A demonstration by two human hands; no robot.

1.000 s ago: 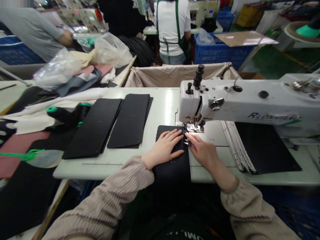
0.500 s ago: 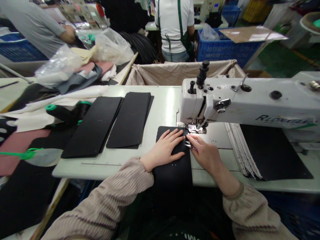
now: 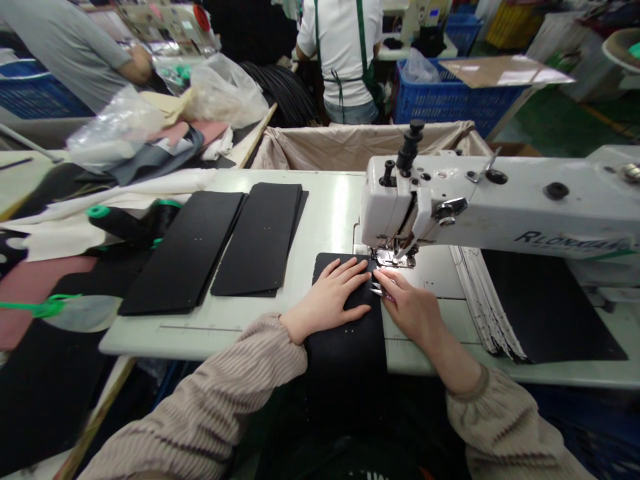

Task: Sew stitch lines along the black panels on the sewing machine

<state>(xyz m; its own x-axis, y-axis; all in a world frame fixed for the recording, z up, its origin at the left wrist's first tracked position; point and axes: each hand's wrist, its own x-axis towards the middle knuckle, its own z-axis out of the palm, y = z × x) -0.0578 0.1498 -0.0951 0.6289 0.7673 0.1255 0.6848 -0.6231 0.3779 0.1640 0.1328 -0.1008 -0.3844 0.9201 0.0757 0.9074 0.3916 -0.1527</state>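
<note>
Left hand [image 3: 325, 300]: open, flat, pressing black panel [image 3: 345, 350] at presser foot [image 3: 395, 259]. Right hand [image 3: 407, 310]: curled, holding small snips [image 3: 376, 289].

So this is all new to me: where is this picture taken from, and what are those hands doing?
This view comes from a camera worn on a person's head, looking down at their own bare hands. The left hand lies flat on a black panel near the needle of a white industrial sewing machine. The right hand appears to hold small metal snips. More stacked black panels lie on the white table to the left.
</note>
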